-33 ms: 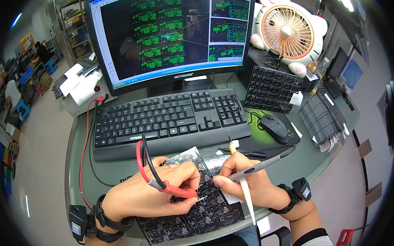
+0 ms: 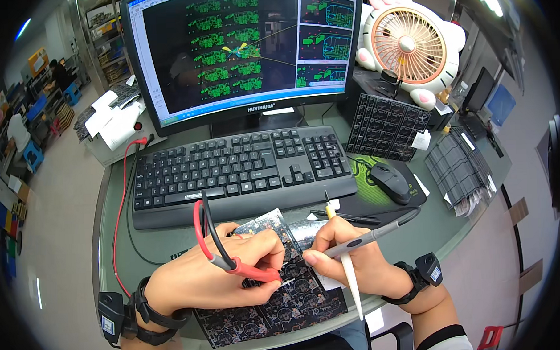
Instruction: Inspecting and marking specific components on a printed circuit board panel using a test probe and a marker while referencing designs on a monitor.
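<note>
My left hand [image 2: 234,269] is closed around a red test probe [image 2: 254,271], its thin metal tip low over a dark circuit board panel [image 2: 291,307]. Red and black leads [image 2: 212,239] loop up above that hand. In my right hand [image 2: 357,262], closed too, are a grey pen-shaped tool [image 2: 362,240] with a dark cable and a slim white-handled tool [image 2: 350,277]. The white tool has a yellow collar and a thin dark point facing up. My right fingertips are at the panel's right edge. The fingers hide part of the board, including the grey tool's tip.
Beyond the hands lie a black keyboard [image 2: 243,170] and a mouse [image 2: 389,183] on a mat. A monitor [image 2: 245,53] displays green board layouts. At the right stand another board panel [image 2: 388,128], a fan [image 2: 408,44] and a stack of boards [image 2: 455,169]. A red lead [image 2: 117,242] runs down the left side.
A yellow pointed marker now shows among the green layouts on the monitor. Both hands and their tools look unmoved.
</note>
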A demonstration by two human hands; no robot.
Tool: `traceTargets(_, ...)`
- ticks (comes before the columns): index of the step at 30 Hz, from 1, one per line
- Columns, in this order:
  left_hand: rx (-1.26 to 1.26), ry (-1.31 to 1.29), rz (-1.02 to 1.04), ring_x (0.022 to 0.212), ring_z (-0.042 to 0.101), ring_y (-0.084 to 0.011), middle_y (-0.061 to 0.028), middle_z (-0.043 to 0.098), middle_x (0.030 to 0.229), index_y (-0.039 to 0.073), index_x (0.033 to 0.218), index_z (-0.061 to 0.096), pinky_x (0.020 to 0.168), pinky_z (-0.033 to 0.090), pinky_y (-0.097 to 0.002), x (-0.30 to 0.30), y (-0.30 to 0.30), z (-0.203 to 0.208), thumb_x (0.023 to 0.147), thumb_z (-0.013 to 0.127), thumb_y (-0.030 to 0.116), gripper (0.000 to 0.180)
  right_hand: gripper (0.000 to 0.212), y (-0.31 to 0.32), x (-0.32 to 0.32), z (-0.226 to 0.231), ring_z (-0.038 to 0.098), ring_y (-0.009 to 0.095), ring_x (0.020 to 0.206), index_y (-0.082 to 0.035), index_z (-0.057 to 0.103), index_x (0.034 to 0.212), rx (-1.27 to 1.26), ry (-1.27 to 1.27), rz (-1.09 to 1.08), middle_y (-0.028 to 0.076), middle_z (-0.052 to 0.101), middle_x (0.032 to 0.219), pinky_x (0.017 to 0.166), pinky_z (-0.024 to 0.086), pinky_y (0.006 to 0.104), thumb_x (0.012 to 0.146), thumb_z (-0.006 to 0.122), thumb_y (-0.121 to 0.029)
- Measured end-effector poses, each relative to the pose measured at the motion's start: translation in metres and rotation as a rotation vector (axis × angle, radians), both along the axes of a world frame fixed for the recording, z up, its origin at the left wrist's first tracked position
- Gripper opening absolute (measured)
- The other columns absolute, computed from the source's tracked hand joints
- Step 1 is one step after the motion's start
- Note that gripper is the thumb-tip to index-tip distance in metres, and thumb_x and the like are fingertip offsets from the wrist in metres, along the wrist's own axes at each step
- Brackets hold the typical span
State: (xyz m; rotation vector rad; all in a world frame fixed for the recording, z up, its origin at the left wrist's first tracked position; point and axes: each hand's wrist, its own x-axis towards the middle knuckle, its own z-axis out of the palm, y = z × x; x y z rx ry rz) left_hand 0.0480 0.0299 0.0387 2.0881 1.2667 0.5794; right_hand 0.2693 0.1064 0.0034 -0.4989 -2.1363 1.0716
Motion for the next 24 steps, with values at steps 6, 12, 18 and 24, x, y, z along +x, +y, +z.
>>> traceTargets(6,-0.007,0.029,-0.001,0.062,0.053,-0.0133,0.0058,0.053,0.073,0.014,0.086,0.053,0.098,0.035,-0.0447,0.0006,-0.0007,0.0017,0.077,0.073,0.022,0.023,0.023,-0.0007,-0.0004,0.0019,0.05,0.01,0.052,-0.004,0.05,0.079,0.028,-0.006,0.01,0.003,0.053,0.066,0.045,0.038,0.0268,0.085,0.071,-0.012)
traceTargets(12,0.006,0.038,-0.01,0.063,0.053,-0.0128,0.0061,0.052,0.073,0.014,0.086,0.053,0.097,0.036,-0.0442,0.0004,-0.0015,0.0018,0.078,0.073,0.023,0.024,0.023,-0.0013,-0.0004,0.0037,0.052,0.011,0.052,-0.004,0.05,0.079,0.027,-0.005,0.02,0.004,0.053,0.066,0.045,0.039,0.027,0.086,0.071,-0.011)
traceTargets(18,0.011,0.037,-0.013,0.062,0.053,-0.0133,0.0061,0.053,0.073,0.014,0.086,0.053,0.095,0.037,-0.0432,-0.0001,-0.001,0.0003,0.078,0.073,0.023,0.024,0.023,-0.0013,-0.0007,0.0037,0.053,0.011,0.052,-0.004,0.05,0.08,0.027,-0.006,0.017,0.004,0.054,0.066,0.045,0.039,0.027,0.086,0.071,-0.012)
traceTargets(24,-0.016,0.02,0.0,0.061,0.054,-0.0142,0.0054,0.054,0.073,0.013,0.086,0.052,0.094,0.037,-0.0402,-0.0006,0.0003,0.0006,0.076,0.073,0.022,0.025,0.023,-0.0017,0.0017,0.0002,0.05,0.01,0.057,-0.004,0.051,0.08,-0.053,-0.011,-0.03,0.003,0.052,0.07,0.049,0.039,0.0267,0.086,0.071,-0.014)
